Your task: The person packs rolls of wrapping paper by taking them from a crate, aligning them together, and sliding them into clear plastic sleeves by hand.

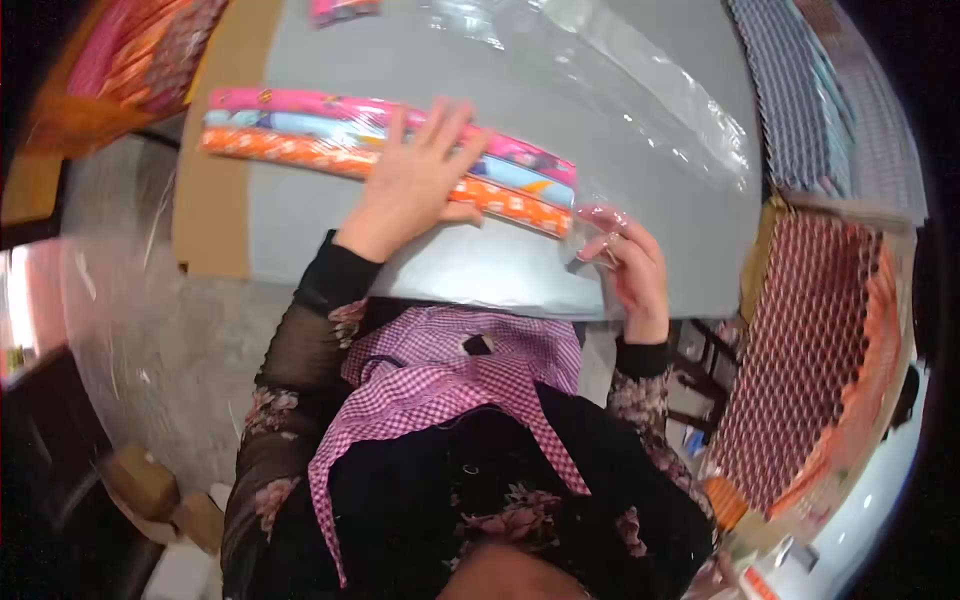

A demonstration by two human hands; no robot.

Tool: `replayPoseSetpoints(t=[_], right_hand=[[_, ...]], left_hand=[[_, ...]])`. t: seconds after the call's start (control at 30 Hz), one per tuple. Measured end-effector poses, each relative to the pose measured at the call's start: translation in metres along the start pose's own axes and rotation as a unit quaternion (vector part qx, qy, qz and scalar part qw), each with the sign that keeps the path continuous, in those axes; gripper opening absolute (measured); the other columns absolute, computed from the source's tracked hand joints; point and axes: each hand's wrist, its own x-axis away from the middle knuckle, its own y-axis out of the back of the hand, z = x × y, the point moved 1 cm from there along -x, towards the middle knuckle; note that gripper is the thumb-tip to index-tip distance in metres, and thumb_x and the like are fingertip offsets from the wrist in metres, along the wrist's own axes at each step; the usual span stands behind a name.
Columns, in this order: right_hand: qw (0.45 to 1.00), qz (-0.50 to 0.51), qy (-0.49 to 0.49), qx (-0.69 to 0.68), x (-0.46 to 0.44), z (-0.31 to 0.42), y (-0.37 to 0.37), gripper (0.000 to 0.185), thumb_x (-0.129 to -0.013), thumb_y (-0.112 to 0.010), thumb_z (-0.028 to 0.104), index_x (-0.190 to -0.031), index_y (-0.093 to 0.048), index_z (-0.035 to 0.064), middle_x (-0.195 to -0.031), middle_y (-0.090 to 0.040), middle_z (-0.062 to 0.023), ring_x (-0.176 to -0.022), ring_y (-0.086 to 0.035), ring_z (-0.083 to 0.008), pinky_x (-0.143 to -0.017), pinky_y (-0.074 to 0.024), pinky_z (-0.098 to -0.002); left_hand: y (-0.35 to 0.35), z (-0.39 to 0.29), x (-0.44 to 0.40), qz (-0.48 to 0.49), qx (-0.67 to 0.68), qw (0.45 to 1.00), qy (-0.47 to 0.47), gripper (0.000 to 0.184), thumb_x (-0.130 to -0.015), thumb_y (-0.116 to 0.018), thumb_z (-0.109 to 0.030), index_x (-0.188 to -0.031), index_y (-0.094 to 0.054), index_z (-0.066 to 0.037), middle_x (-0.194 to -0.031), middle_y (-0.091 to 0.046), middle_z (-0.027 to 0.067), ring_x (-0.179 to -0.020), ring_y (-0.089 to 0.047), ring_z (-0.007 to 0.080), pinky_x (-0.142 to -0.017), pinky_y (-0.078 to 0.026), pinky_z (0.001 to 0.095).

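Three long patterned rolls that look like gift wrap lie side by side on the grey tabletop: a pink roll (300, 101), a light blue roll (330, 131) and an orange roll (290, 148). Shiny clear film covers them. Across their middle my left hand (420, 175) lies flat, fingers spread, slightly blurred. At the rolls' right end, my right hand (632, 258) is closed, thumb and fingers pinching the loose end of the clear plastic sleeve (588, 228).
Loose clear plastic sleeves (650, 75) lie on the far right of the grey tabletop (690, 240). Another pink pack (345, 8) sits at the far edge. Stacks of patterned rolls (800, 350) stand close on the right, more rolls (130, 50) at upper left. Cardboard (215, 220) borders the left side.
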Motion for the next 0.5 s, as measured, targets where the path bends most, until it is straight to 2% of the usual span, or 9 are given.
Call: replayPoseSetpoints(t=[0.03,0.07,0.13,0.17,0.27,0.3,0.4,0.43,0.5], right_hand=[[0.999,0.014,-0.021,0.025,-0.004,-0.001,0.003,0.035,-0.095,-0.051,0.013,-0.124,-0.060,-0.0048,-0.114,-0.067,-0.0150,-0.075,-0.064,-0.0130,-0.069,-0.0485,-0.0236],[1.000,-0.003,-0.019,0.023,-0.006,-0.001,0.003,0.035,-0.095,-0.051,0.013,-0.124,-0.060,-0.0048,-0.114,-0.067,-0.0150,-0.075,-0.064,-0.0130,-0.069,-0.0485,-0.0236],[0.983,-0.052,-0.019,0.177,-0.012,-0.003,-0.001,0.033,-0.091,-0.058,0.010,-0.120,-0.064,-0.0049,-0.102,-0.071,-0.0090,-0.060,-0.057,-0.0073,-0.056,-0.0432,-0.0205],[0.981,-0.091,-0.020,0.168,-0.014,-0.001,-0.007,0.030,-0.088,-0.063,0.010,-0.113,-0.068,-0.0037,-0.088,-0.072,-0.0052,-0.055,-0.052,-0.0049,-0.052,-0.0408,-0.0206],[0.953,-0.102,-0.006,0.286,-0.020,0.004,-0.011,0.026,-0.089,-0.063,0.014,-0.108,-0.071,-0.0023,-0.082,-0.070,-0.0031,-0.055,-0.051,-0.0045,-0.051,-0.0398,-0.0213],[0.935,-0.107,0.042,0.334,-0.025,-0.001,-0.007,0.022,-0.089,-0.065,0.017,-0.100,-0.074,-0.0007,-0.075,-0.068,-0.0018,-0.055,-0.050,-0.0042,-0.049,-0.0385,-0.0222],[0.952,-0.115,0.027,0.282,-0.033,-0.015,-0.001,0.020,-0.088,-0.065,0.018,-0.092,-0.075,0.0002,-0.064,-0.061,-0.0013,-0.056,-0.048,-0.0065,-0.052,-0.0393,-0.0264],[0.960,-0.120,-0.048,0.249,-0.032,-0.002,-0.008,0.026,-0.091,-0.063,0.023,-0.087,-0.076,0.0013,-0.056,-0.053,0.0014,-0.054,-0.044,-0.0066,-0.051,-0.0356,-0.0277],[0.969,-0.103,-0.059,0.217,-0.030,0.004,-0.010,0.028,-0.093,-0.062,0.025,-0.086,-0.076,0.0025,-0.054,-0.049,0.0026,-0.053,-0.041,-0.0065,-0.050,-0.0340,-0.0282]], left_hand=[[0.001,-0.001,-0.002,0.000,0.011,1.000,-0.017,0.094,-0.062,-0.074,-0.063,-0.140,-0.048,-0.015,-0.143,-0.045,0.0159,-0.135,-0.040,0.0351,-0.109,-0.027,0.0610],[0.005,-0.003,-0.002,-0.002,-0.003,1.000,-0.008,0.095,-0.062,-0.074,-0.062,-0.140,-0.048,-0.015,-0.143,-0.045,0.0156,-0.135,-0.039,0.0349,-0.109,-0.027,0.0610],[0.007,-0.006,-0.004,-0.004,-0.011,1.000,-0.010,0.096,-0.061,-0.074,-0.062,-0.141,-0.047,-0.016,-0.144,-0.045,0.0153,-0.135,-0.039,0.0347,-0.109,-0.028,0.0611],[0.008,-0.007,-0.004,0.009,-0.020,1.000,-0.001,0.098,-0.061,-0.072,-0.064,-0.142,-0.046,-0.016,-0.147,-0.042,0.0147,-0.137,-0.038,0.0343,-0.109,-0.027,0.0594],[0.010,-0.008,-0.004,0.015,-0.021,1.000,-0.002,0.099,-0.060,-0.072,-0.063,-0.143,-0.045,-0.016,-0.150,-0.039,0.0138,-0.139,-0.036,0.0336,-0.110,-0.026,0.0577],[0.012,-0.010,-0.004,0.023,-0.018,1.000,0.005,0.099,-0.060,-0.073,-0.062,-0.143,-0.045,-0.016,-0.150,-0.039,0.0138,-0.139,-0.036,0.0335,-0.110,-0.025,0.0577],[0.009,-0.008,-0.005,0.024,-0.010,1.000,0.002,0.098,-0.060,-0.074,-0.062,-0.143,-0.045,-0.018,-0.148,-0.040,0.0133,-0.139,-0.035,0.0332,-0.111,-0.024,0.0612],[0.009,-0.008,-0.004,0.027,-0.006,1.000,0.004,0.098,-0.060,-0.075,-0.062,-0.143,-0.045,-0.018,-0.149,-0.040,0.0132,-0.139,-0.034,0.0332,-0.111,-0.023,0.0613],[0.011,-0.009,-0.003,0.038,-0.001,0.999,0.008,0.099,-0.060,-0.076,-0.060,-0.143,-0.045,-0.017,-0.149,-0.039,0.0131,-0.140,-0.034,0.0334,-0.111,-0.023,0.0615]])
